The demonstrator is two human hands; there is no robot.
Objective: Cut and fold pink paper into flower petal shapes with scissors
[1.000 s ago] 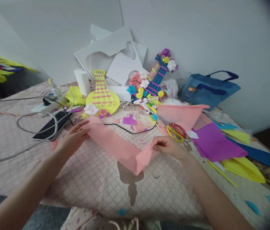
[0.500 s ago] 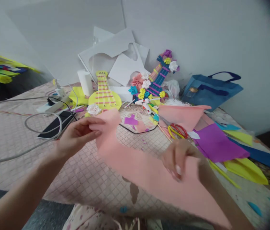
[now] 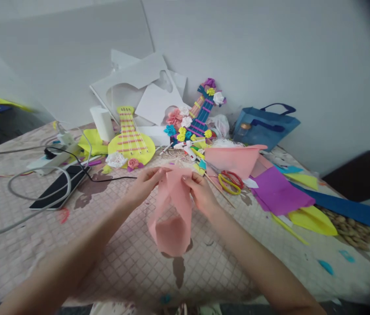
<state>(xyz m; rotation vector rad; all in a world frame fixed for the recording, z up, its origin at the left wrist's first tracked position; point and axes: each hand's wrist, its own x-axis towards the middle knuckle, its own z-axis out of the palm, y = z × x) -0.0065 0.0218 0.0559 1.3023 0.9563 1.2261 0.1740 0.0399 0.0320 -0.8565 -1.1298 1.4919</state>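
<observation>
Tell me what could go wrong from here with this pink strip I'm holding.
The pink strip looks thin, so it might crease or tear where your left hand and right hand pinch it. The black cord runs close to your left hand and could snag. The scissors lie near your right hand, so a sideways move might knock them.

Left hand (image 3: pixel 147 183) and right hand (image 3: pixel 202 192) are pinching a looped, pink, paper-like strip (image 3: pixel 173 238) over the pale, diamond-patterned worktop (image 3: pixel 132 271); yellow-and-red-handled scissors (image 3: pixel 230 181) are lying nearby.
</observation>
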